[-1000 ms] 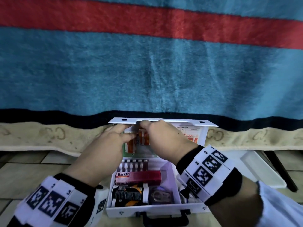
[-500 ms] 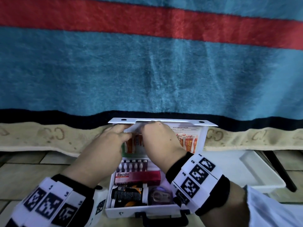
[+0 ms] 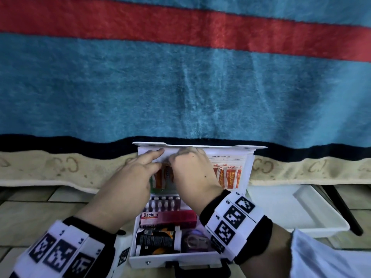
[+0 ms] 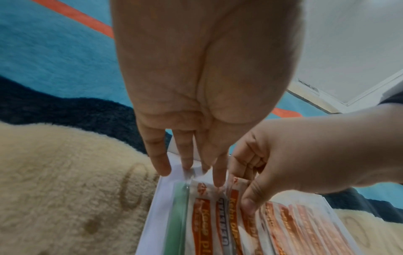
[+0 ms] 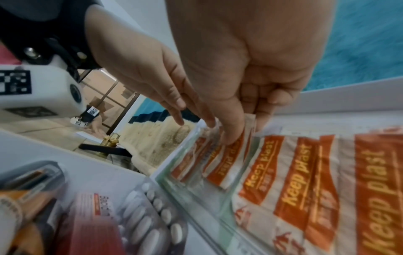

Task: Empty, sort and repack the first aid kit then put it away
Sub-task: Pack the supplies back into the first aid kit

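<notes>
The white first aid kit lies open on the floor, its lid upright against the blanket. In the lid, a clear pocket holds orange "Keep plast" plasters. My left hand rests straight fingers on the pocket's top edge at the lid's left. Beside it, my right hand pinches one plaster strip between thumb and fingers. The base holds a pill blister, a red Bacidin box and a dark bottle.
A white tray sits on the tiled floor right of the kit, with a black bar beyond it. A striped blue and red blanket hangs behind the lid. The kit's black handle faces me.
My right hand has slid left along the lid, uncovering the plasters on the right. My left fingers have straightened and reached up toward the lid's top edge.
</notes>
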A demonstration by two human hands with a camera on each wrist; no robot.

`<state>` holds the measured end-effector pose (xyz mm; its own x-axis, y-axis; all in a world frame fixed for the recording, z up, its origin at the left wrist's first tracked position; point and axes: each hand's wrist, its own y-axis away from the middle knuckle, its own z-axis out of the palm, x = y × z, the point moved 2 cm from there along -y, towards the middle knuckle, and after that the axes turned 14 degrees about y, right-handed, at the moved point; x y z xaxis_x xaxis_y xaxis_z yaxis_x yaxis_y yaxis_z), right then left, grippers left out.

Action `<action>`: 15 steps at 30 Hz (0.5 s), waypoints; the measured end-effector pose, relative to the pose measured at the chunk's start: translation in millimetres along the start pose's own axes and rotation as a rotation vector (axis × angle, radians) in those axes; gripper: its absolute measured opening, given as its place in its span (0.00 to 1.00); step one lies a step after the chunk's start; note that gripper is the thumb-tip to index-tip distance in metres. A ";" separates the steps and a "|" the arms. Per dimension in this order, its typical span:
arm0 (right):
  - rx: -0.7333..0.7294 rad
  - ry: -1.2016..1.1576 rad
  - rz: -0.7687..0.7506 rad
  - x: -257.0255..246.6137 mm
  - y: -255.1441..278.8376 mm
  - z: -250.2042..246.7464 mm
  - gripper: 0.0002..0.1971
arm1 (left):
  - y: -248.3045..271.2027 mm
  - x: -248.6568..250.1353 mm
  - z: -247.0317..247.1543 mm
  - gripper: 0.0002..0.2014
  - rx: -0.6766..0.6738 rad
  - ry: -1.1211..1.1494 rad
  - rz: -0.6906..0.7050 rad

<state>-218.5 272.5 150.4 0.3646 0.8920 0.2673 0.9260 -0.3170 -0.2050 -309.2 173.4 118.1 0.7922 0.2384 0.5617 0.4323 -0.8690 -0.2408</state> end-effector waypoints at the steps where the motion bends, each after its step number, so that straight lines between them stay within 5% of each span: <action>1: 0.006 -0.004 -0.004 -0.8 -0.4 0.3 0.16 | -0.6 -1.3 0.6 0.29 0.003 0.005 -0.004; 15: 0.113 -0.059 0.005 8.6 3.1 2.1 0.19 | -0.4 0.9 1.9 0.29 -0.004 0.002 -0.024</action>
<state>-212.7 279.9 150.0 0.3594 0.9091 0.2104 0.9061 -0.2861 -0.3115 -307.8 174.7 117.1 0.7811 0.2584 0.5684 0.4493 -0.8648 -0.2242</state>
